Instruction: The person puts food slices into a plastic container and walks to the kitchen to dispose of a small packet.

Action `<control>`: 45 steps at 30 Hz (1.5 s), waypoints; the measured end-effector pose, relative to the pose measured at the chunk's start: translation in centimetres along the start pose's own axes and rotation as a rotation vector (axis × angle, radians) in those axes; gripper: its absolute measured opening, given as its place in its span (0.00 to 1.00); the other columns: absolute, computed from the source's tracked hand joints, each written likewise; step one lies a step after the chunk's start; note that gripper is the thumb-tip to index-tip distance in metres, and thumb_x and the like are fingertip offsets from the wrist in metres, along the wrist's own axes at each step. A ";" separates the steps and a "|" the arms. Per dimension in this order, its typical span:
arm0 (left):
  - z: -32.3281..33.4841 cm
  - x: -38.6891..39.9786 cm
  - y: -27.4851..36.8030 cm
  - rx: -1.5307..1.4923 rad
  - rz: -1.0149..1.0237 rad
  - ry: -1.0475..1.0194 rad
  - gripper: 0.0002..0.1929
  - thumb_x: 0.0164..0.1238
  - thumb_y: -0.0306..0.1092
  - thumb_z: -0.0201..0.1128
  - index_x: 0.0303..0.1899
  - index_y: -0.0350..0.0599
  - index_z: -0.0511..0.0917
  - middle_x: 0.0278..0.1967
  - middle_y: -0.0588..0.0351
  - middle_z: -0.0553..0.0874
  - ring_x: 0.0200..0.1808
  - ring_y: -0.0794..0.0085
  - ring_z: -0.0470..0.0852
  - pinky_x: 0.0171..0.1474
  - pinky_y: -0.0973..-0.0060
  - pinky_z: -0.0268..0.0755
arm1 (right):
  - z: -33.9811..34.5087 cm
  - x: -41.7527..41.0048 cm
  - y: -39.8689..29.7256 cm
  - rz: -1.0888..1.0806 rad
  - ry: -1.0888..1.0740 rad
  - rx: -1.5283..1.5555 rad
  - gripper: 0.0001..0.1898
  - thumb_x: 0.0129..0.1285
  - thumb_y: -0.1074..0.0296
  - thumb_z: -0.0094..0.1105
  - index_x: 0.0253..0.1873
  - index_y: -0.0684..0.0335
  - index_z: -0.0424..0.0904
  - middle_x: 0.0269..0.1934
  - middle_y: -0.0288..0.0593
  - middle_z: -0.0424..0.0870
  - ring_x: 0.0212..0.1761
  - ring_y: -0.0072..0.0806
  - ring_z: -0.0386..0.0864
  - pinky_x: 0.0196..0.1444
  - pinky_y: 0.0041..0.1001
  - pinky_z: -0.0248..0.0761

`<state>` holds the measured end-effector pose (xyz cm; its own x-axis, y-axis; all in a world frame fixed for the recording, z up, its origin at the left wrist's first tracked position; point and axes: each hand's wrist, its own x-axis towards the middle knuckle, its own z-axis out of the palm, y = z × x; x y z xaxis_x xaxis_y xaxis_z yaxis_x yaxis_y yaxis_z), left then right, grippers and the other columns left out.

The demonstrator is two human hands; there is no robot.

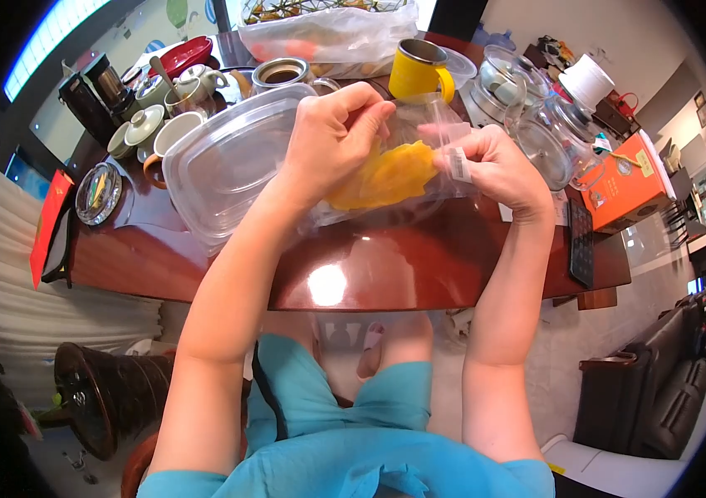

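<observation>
Both hands are at a clear plastic bag [446, 118] that holds a flat, ruffled yellow food piece [390, 177], possibly dried fruit. My left hand [334, 143] has its thumb and fingers pinched together at the bag's upper left side; the pinched edge itself is mostly hidden by the fingers. Between the thumb and fingers of my right hand [496, 165] is the bag's right side, near a small white label [457, 163] with a printed code. Left of the bag, and partly behind my left forearm, lies a clear plastic food container [222, 177].
On the glossy red-brown table [390, 261] stand a yellow mug [415, 71], a glass ashtray [99, 193], cups and teapots. A phone [580, 243] lies near the right edge by an orange box [627, 180] and glass jugs [540, 146]. A large plastic bag [328, 34] is at the back.
</observation>
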<state>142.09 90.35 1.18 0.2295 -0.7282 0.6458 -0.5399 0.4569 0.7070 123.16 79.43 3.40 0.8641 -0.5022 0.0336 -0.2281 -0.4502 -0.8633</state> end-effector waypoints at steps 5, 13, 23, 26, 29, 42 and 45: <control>-0.2 0.3 0.0 -0.148 -0.021 -0.078 0.09 0.67 0.30 0.54 0.28 0.37 0.75 0.23 0.62 0.80 0.26 0.84 0.75 0.32 0.85 0.67 | 0.6 -0.2 -1.0 -0.215 0.129 0.238 0.09 0.55 0.70 0.60 0.33 0.72 0.82 0.29 0.37 0.82 0.29 0.16 0.74 0.35 0.18 0.69; -0.4 0.3 1.2 -0.278 -0.081 0.010 0.10 0.69 0.33 0.53 0.28 0.40 0.75 0.25 0.61 0.81 0.27 0.85 0.75 0.33 0.85 0.67 | -0.6 -0.6 -1.3 -0.382 0.393 0.379 0.13 0.58 0.65 0.62 0.43 0.68 0.81 0.38 0.47 0.83 0.40 0.26 0.79 0.41 0.20 0.72; 0.2 -0.3 3.6 -0.650 -0.223 0.028 0.10 0.64 0.32 0.60 0.44 0.40 0.76 0.35 0.56 0.83 0.36 0.80 0.81 0.38 0.83 0.72 | 1.1 0.1 -1.2 -0.469 0.429 0.493 0.06 0.58 0.74 0.61 0.38 0.69 0.81 0.27 0.41 0.83 0.28 0.20 0.79 0.32 0.18 0.72; -0.4 -0.3 2.9 -0.674 -0.261 -0.020 0.13 0.56 0.28 0.65 0.44 0.38 0.78 0.34 0.55 0.84 0.34 0.79 0.81 0.36 0.82 0.73 | 2.1 0.1 -2.0 -0.443 0.407 0.443 0.05 0.57 0.74 0.62 0.37 0.69 0.81 0.27 0.42 0.83 0.27 0.19 0.78 0.32 0.17 0.71; -0.8 -0.1 2.5 -0.702 -0.277 -0.013 0.08 0.55 0.27 0.67 0.37 0.37 0.81 0.29 0.56 0.85 0.30 0.79 0.81 0.35 0.83 0.73 | 2.8 0.5 -2.1 -0.462 0.413 0.457 0.06 0.57 0.73 0.62 0.37 0.69 0.81 0.27 0.41 0.83 0.27 0.19 0.79 0.31 0.16 0.72; -0.9 0.0 3.2 -0.598 -0.182 0.035 0.04 0.57 0.26 0.64 0.33 0.36 0.80 0.29 0.56 0.84 0.32 0.77 0.82 0.40 0.81 0.75 | 3.4 0.3 -2.4 -0.557 0.552 0.274 0.03 0.58 0.75 0.61 0.35 0.68 0.81 0.27 0.37 0.81 0.26 0.17 0.78 0.30 0.16 0.71; -1.6 0.3 2.5 -0.610 -0.232 -0.003 0.05 0.59 0.27 0.63 0.33 0.36 0.80 0.29 0.56 0.84 0.33 0.77 0.82 0.41 0.81 0.75 | 2.9 0.3 -2.1 -0.552 0.586 0.312 0.03 0.58 0.75 0.61 0.35 0.68 0.81 0.27 0.37 0.81 0.26 0.17 0.78 0.30 0.16 0.71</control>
<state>142.07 92.10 3.59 0.2822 -0.8436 0.4569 0.0802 0.4953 0.8650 125.16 82.38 3.80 0.4244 -0.6095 0.6696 0.3641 -0.5623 -0.7425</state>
